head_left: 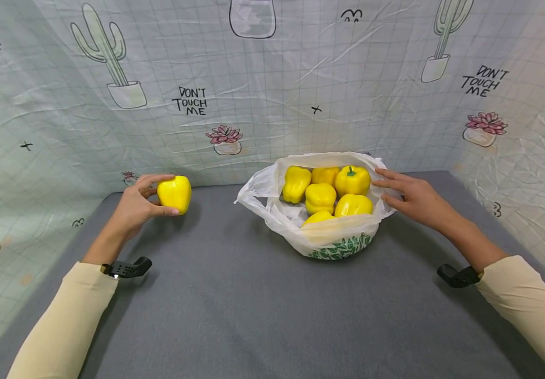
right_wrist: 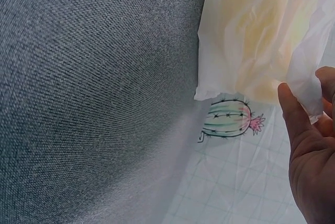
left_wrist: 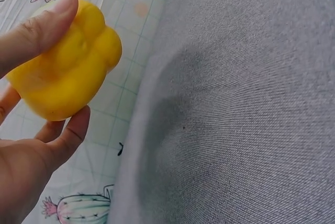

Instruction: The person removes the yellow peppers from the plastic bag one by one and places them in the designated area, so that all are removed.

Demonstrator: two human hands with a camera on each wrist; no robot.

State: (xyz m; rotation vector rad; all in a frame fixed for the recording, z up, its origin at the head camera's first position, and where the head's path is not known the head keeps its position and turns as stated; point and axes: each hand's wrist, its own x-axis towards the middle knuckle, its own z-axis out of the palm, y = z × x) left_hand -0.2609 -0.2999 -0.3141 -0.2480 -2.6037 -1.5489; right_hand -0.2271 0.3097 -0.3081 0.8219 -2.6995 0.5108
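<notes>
My left hand (head_left: pixel 135 205) holds a yellow bell pepper (head_left: pixel 175 195) above the table at the left, thumb on one side and fingertips on the other. The left wrist view shows the lobed bottom of the pepper (left_wrist: pixel 73 62). At centre right, a white plastic bag (head_left: pixel 296 237) with a green leaf print stands with its mouth spread wide. Several yellow bell peppers (head_left: pixel 320 198) lie inside it. My right hand (head_left: pixel 416 200) is at the bag's right rim. In the right wrist view, a fold of the bag (right_wrist: pixel 306 67) runs between the thumb and fingers.
A grey cloth-covered table (head_left: pixel 234 305) lies under everything. Behind it hangs a pale curtain (head_left: pixel 272 79) printed with cacti and lettering, wrapping round both sides. A loose bag handle (head_left: pixel 251 197) sticks out on the bag's left side.
</notes>
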